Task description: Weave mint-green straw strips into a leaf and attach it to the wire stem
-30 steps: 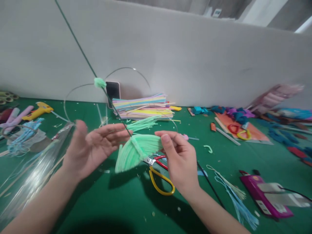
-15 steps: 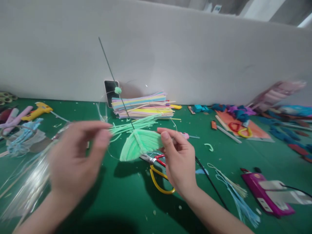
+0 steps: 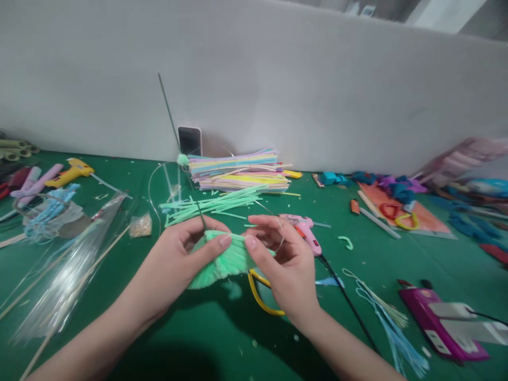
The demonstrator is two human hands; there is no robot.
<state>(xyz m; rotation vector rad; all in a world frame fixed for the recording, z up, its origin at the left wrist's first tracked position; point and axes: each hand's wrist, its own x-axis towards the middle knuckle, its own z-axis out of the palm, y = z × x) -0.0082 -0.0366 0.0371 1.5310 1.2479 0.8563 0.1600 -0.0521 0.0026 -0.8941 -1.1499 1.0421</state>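
Between my hands is a light green leaf made of pipe cleaners, fan-shaped, above the table. My left hand pinches its left part with the thumb in front, and my right hand grips its right part the same way. A thin dark green stem wire rises from the leaf and leans left, with a small green fuzzy ball on it. A thin pale wire loops by my right fingers. Yellow-handled scissors lie below, partly hidden by my right hand.
Behind the leaf lie loose green pipe cleaners and a multicoloured bundle, with a phone against the wall. A pink glue gun is right; a yellow one and clear plastic sleeves are left. A purple power strip sits front right.
My left hand has moved right and taken hold of the leaf, which was held by my right hand alone. The leaf now sits slightly lower and its wire has shifted.
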